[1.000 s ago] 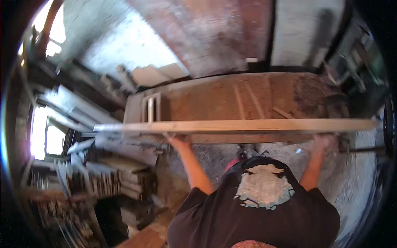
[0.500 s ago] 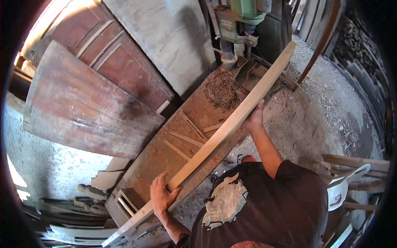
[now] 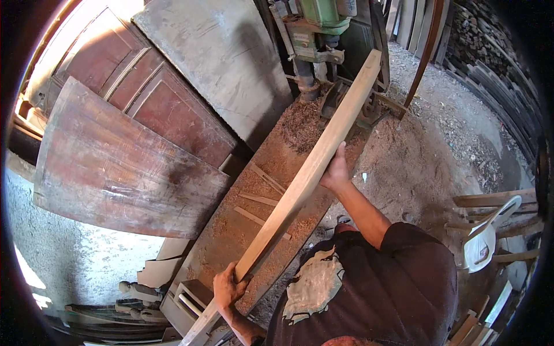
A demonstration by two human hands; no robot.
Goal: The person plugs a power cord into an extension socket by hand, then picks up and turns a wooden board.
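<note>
A long, pale wooden beam (image 3: 314,163) slants above the workbench, from the lower left up to the far right. Around its nearer part, my left hand (image 3: 228,286) is closed, thumb on the right side. My right hand (image 3: 336,171) grips the beam's right edge farther up, its fingers mostly hidden beneath. Below the beam lies the dusty bench top (image 3: 222,239), with thin wood strips (image 3: 258,199) and brown shavings (image 3: 298,128). The beam's far end reaches beside a green machine (image 3: 316,43) at the bench's far end.
Old wooden panels (image 3: 127,164) and a grey board (image 3: 213,57) lean along the left. A brown upright bar (image 3: 424,60) stands right of the machine. A white plastic chair (image 3: 482,248) sits at the right, near stacked timber (image 3: 490,199). Sawdust (image 3: 404,179) covers the floor.
The beam has swung steeper in the picture, its far end going left and its near end right. My right hand has shifted left with it. The whole view has shifted slightly.
</note>
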